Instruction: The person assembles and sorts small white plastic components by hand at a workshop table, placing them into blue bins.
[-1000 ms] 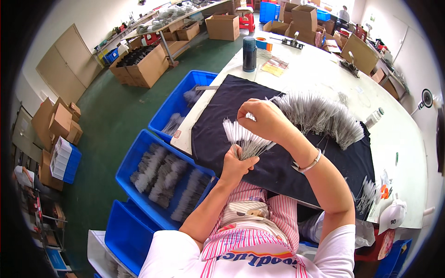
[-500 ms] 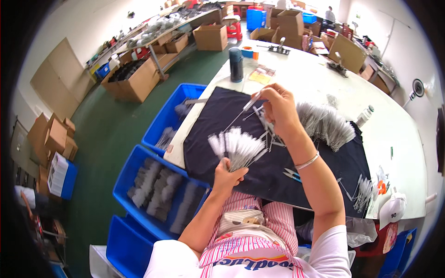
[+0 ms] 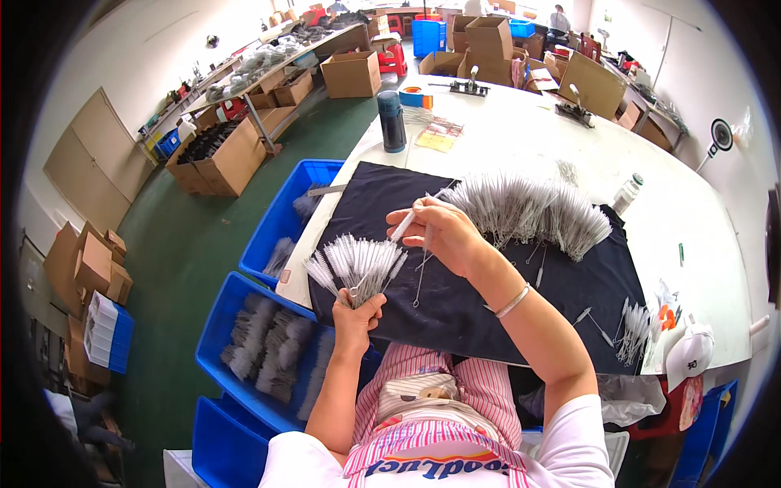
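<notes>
My left hand (image 3: pixel 355 319) is closed round the wire stems of a bundle of small white-bristled wire brushes (image 3: pixel 355 262), their bristle ends fanned upward. To its right and slightly higher, my right hand (image 3: pixel 446 230) pinches a wire brush (image 3: pixel 403 226), bristles toward the bundle but apart from it. Below these fingers another thin brush with a looped wire end (image 3: pixel 419 281) hangs or lies; I cannot tell which. A dark cloth (image 3: pixel 455 329) spreads beneath both hands. Beyond my right hand, a long heap of grey-white brushes (image 3: pixel 533 210) rests on the cloth.
A smaller brush pile (image 3: pixel 639 333) and a white cap (image 3: pixel 690 355) are at the right. A dark bottle (image 3: pixel 391 122) and an orange tape roll (image 3: pixel 416 98) stand at the back of the white table (image 3: pixel 504 122). Blue bins (image 3: pixel 213 325) with brushes adjoin its left side.
My left hand has shifted left with the bundle. The right hand has come lower and left, its brush nearer the bundle. The view has turned slightly, and my right forearm now mostly hides the blue-handled tool.
</notes>
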Demonstrator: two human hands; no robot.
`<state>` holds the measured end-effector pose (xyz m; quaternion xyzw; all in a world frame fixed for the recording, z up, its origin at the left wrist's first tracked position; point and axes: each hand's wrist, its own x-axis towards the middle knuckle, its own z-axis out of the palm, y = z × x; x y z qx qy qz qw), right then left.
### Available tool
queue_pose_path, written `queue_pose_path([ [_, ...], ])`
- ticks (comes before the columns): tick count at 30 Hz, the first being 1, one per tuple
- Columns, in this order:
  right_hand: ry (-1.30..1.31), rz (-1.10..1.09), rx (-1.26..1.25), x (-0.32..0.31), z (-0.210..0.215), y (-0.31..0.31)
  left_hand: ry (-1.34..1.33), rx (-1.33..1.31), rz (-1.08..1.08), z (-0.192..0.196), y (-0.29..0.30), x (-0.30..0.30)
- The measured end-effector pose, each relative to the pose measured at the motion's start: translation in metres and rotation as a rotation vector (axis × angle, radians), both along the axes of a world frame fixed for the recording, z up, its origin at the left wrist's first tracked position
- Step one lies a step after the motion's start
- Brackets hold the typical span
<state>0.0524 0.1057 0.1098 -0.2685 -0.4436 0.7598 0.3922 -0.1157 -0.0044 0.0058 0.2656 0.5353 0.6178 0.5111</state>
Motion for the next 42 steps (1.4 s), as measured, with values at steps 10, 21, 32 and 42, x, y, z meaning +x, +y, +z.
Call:
queue_pose_path([
  [10,-0.036,-0.030,0.187,-0.023,0.003,-0.016,-0.203,0.156,-0.012,0.009,-0.002,-0.014],
  [21,0.473,0.262,0.134,-0.044,0.015,-0.028,-0.312,0.241,0.050,0.005,-0.003,-0.030],
  [32,0.369,-0.193,0.210,-0.038,-0.003,-0.023,-0.356,0.169,-0.145,0.038,-0.014,0.003],
  [42,0.078,-0.724,0.643,-0.023,-0.042,-0.032,-0.372,0.136,-0.313,0.038,-0.005,0.049],
])
